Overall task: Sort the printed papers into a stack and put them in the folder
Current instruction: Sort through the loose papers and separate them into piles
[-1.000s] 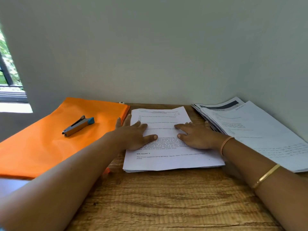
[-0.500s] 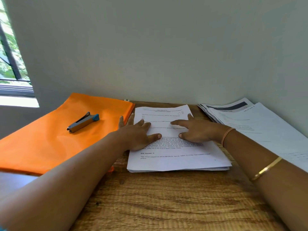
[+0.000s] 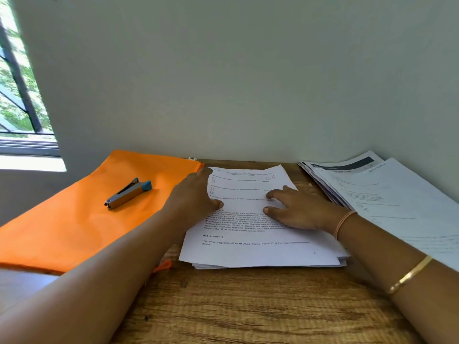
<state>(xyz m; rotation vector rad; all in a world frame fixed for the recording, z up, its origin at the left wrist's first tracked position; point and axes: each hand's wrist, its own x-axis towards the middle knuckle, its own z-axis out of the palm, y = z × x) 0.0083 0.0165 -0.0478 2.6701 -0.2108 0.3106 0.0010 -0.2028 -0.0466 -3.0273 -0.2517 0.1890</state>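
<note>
Underneath, the paper stack (image 3: pixel 260 252) — right hand (image 3: pixel 298 209) flat on top, left hand (image 3: pixel 196 194) straight-fingered along its left edge.

We seem to be in a home study or small office: wooden desk (image 3: pixel 248 306) against a plain wall (image 3: pixel 223 83), barred window (image 3: pixel 19 95) at its left edge, printed papers (image 3: pixel 260 252), orange folder (image 3: pixel 74 219), stapler (image 3: pixel 129 193).

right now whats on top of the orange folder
A stapler lies on the orange folder. The left hand hides part of its right edge. Whatever is inside the folder cannot be seen.
</note>
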